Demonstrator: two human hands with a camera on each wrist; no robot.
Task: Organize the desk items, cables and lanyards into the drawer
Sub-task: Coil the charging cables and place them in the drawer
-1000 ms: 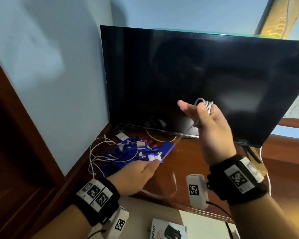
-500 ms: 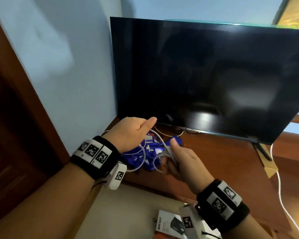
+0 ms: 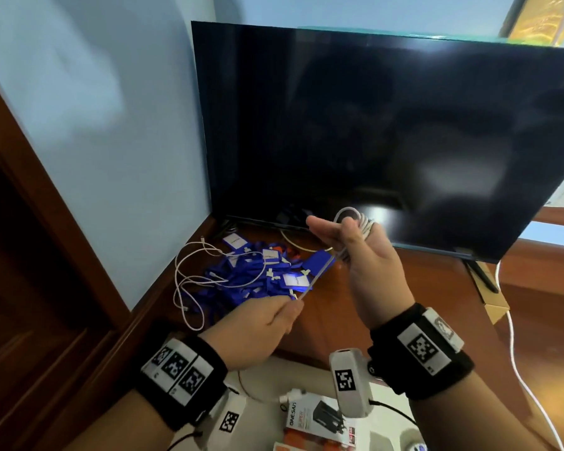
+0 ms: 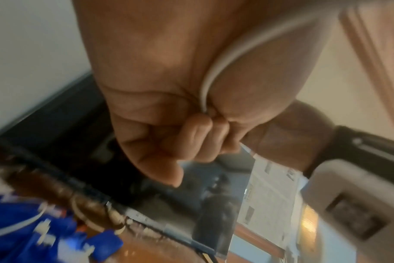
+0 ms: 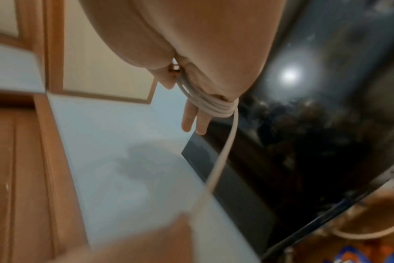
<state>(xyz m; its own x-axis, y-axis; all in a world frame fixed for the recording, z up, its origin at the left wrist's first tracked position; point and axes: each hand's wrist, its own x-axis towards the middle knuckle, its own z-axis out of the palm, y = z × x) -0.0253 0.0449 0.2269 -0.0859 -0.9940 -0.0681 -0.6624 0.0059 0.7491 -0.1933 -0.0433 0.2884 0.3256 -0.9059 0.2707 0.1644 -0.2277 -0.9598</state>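
A white cable [image 3: 318, 271] runs taut between my hands above the wooden desk [image 3: 404, 288]. My right hand [image 3: 345, 236] is raised in front of the TV, with the cable coil [image 5: 214, 105] wound round its straight fingers and the thumb pressing on it. My left hand [image 3: 292, 304] is lower and nearer me, and it pinches the cable's free run in a fist [image 4: 191, 128]. A heap of blue lanyards [image 3: 254, 278] with white tags lies in the desk's left corner. A second thin white cable [image 3: 189, 278] is looped beside it.
A large dark TV [image 3: 388, 135] stands at the back of the desk, against a pale blue wall. Under its right foot lies a cardboard box [image 3: 495, 307], and another white cable [image 3: 515, 353] hangs there. Below the desk's front edge lies a boxed charger [image 3: 316, 415].
Half a second ago both hands were low by the lanyards. My right hand has risen with the coil and my left has drawn back toward me, pulling the cable taut.
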